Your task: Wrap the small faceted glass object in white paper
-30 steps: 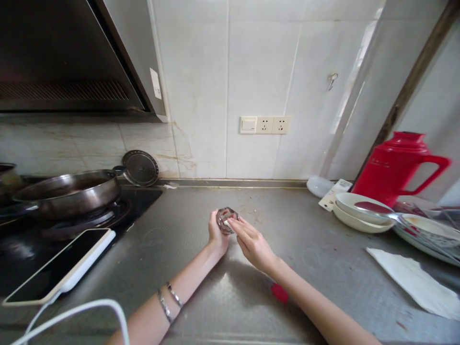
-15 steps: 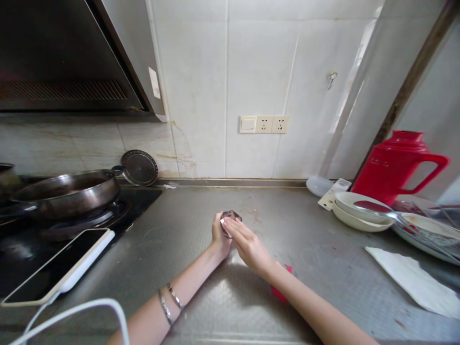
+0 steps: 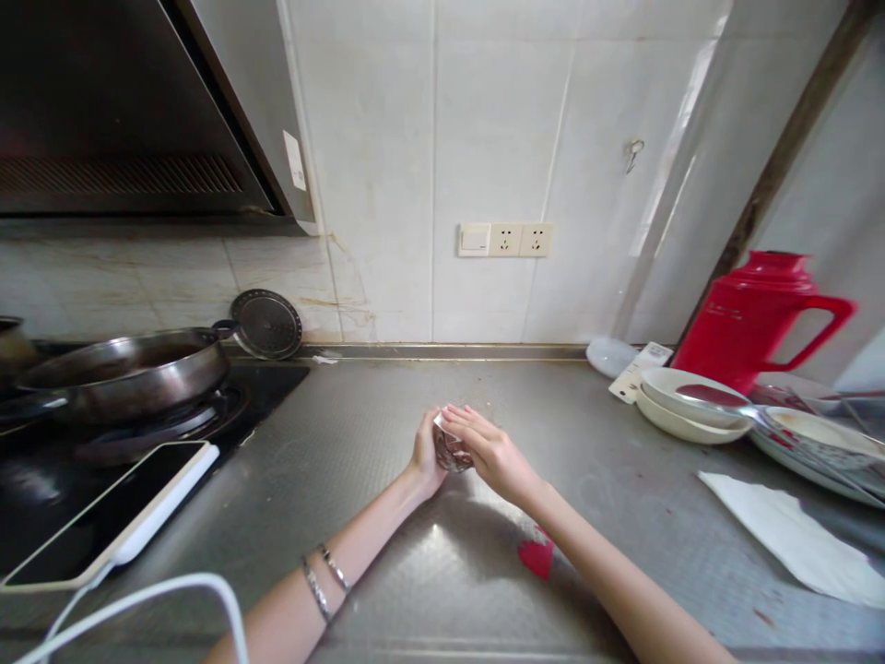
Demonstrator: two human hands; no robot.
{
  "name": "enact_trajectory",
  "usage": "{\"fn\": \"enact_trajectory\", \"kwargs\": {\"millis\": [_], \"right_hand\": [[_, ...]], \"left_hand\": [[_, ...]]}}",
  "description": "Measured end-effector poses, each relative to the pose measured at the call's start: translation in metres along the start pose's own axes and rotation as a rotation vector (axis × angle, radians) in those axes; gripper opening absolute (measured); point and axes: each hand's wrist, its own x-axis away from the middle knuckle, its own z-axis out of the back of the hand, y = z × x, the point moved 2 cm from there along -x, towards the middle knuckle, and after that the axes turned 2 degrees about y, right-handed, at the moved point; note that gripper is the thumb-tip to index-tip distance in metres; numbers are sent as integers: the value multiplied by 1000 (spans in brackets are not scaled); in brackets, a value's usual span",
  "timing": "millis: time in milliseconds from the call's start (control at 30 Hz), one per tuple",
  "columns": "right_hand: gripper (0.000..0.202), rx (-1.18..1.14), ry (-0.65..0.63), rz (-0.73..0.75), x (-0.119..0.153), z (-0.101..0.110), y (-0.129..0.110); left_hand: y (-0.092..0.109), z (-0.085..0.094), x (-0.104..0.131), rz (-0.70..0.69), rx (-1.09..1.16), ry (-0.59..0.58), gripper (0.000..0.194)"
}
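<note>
My left hand is wrapped around the side of a small brownish see-through glass, held above the steel counter. Over its upper rim lie the fingers of my right hand, close together and pressing a small white piece of tissue against the glass. Most of that tissue is hidden under the fingers. A torn red scrap lies on the counter, partly behind my right forearm.
Left, a steel pan sits on the black stove, with a phone and white cable in front. A red thermos, stacked bowls, plates and a white paper sheet are at right. Sockets are on the wall.
The glass has tipped, so its side now shows below my right fingers instead of its open rim. My right hand has moved slightly right, uncovering more of the red scrap.
</note>
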Motion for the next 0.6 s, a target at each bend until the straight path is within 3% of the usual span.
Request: {"fn": "enact_trajectory", "kwargs": {"millis": [200,433,600], "right_hand": [[46,28,34,-3,1,7,11],[45,39,15,-16,0,11,9],[46,17,3,-52,0,7,2]], "left_hand": [[5,2,0,35,-68,-52,41],[15,4,-3,-7,11,3,41],[24,12,-10,-113,75,110,33]]}}
